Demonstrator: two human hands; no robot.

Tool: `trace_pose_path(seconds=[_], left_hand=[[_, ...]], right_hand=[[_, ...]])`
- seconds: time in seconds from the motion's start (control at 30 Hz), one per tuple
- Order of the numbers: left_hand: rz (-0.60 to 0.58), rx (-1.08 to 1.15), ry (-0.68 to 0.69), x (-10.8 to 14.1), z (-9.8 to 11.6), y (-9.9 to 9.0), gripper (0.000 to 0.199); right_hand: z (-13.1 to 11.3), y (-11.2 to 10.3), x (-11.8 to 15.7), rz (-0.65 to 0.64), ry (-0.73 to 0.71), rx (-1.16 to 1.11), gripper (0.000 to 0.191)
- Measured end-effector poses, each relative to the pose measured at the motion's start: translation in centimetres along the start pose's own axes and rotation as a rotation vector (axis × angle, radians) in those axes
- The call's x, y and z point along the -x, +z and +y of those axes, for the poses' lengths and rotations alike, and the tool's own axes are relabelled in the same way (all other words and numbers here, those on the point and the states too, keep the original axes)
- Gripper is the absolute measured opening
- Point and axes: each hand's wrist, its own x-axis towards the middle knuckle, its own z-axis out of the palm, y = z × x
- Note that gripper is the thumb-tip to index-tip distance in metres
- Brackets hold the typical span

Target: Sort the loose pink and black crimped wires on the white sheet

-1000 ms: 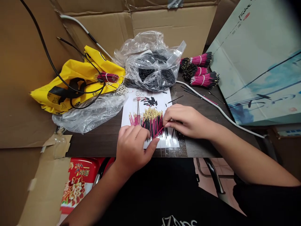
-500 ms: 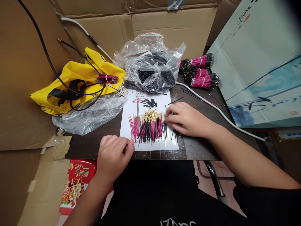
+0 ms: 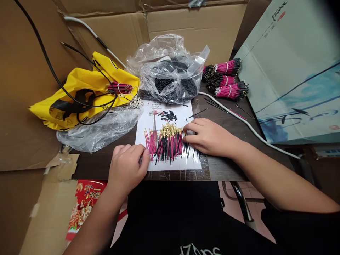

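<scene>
A pile of short pink and black wires (image 3: 170, 145) with gold-coloured metal tips lies on a printed white sheet (image 3: 195, 164), tips pointing away from me. At the pile's left edge, my left hand (image 3: 129, 163) is curled, thumb and forefinger closed beside the pink wires; whatever may be between them is hidden. My right hand (image 3: 208, 136) bends over the pile's right edge, its fingertips pressed together at some black wires, and its grip is too small to make out. Just behind the pile are short black sleeves (image 3: 168, 115), scattered on the sheet.
A clear plastic bag (image 3: 172, 81) full of black pieces stands behind the sheet. Tied wire bundles (image 3: 230, 88) lie at the back right, near a white cable (image 3: 249, 125). To the left are a yellow bag (image 3: 74, 85) and crumpled plastic (image 3: 98, 131). Cardboard walls (image 3: 193, 35) enclose the back.
My right hand has shifted slightly left, closer to the pile. My left hand has moved a little up and left. The camera view has shifted slightly; the wire pile looks much the same.
</scene>
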Motion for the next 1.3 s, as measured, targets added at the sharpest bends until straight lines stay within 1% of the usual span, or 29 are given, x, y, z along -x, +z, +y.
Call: trace_pose_path(seconds=[0.1,0.17,0.2,0.27,0.33,0.4,0.47,0.53,0.63,0.73,0.83,1.03,1.17,1.3], left_hand=[[0.132,0.033,0.0,-0.3,0.9,-0.1,0.019],[0.198,0.089,0.064,-0.7,2.0,-0.1,0.013],[0.207,0.124,0.119,-1.0,2.7,-0.2,0.013],[0.169,0.179,0.261,-1.6,4.1,0.0,0.024],[0.09,0.193,0.378,-2.2,5.2,0.4,0.037],[0.024,0.176,0.436,-2.6,5.9,0.9,0.045],[-0.004,0.158,0.443,-2.7,6.2,1.5,0.046],[-0.005,0.157,0.429,-2.6,6.1,1.8,0.043],[0.007,0.168,0.409,-2.3,5.9,2.0,0.038],[-0.003,0.181,0.398,-2.2,5.9,1.9,0.036],[-0.023,0.198,0.393,-2.3,5.9,1.9,0.037],[-0.028,0.231,0.385,-2.4,6.0,2.1,0.041],[-0.034,0.25,0.389,-2.4,5.9,2.1,0.041],[-0.04,0.275,0.393,-2.3,5.7,2.0,0.041]], right_hand=[[-0.1,-0.1,0.0,-0.009,0.0,0.011,0.024],[0.0,-0.1,0.1,-0.015,-0.002,-0.001,0.022],[0.0,-0.2,0.1,-0.017,-0.004,-0.01,0.022],[0.1,-0.2,0.2,-0.015,-0.007,-0.026,0.021],[0.1,-0.3,0.2,-0.009,-0.007,-0.048,0.02],[0.1,-0.3,0.3,-0.004,-0.001,-0.077,0.019],[0.1,-0.3,0.2,0.011,0.032,-0.102,0.022],[0.0,-0.1,0.1,0.041,0.092,-0.109,0.028],[-0.2,0.4,-0.2,0.074,0.178,-0.096,0.044],[-0.3,0.8,-0.3,0.071,0.225,-0.093,0.048],[-0.1,0.8,-0.3,0.079,0.259,-0.111,0.043],[0.6,0.7,0.0,0.085,0.333,-0.185,0.024],[1.0,0.8,0.3,0.084,0.339,-0.237,0.016],[1.3,0.5,0.5,0.062,0.319,-0.273,0.013]])
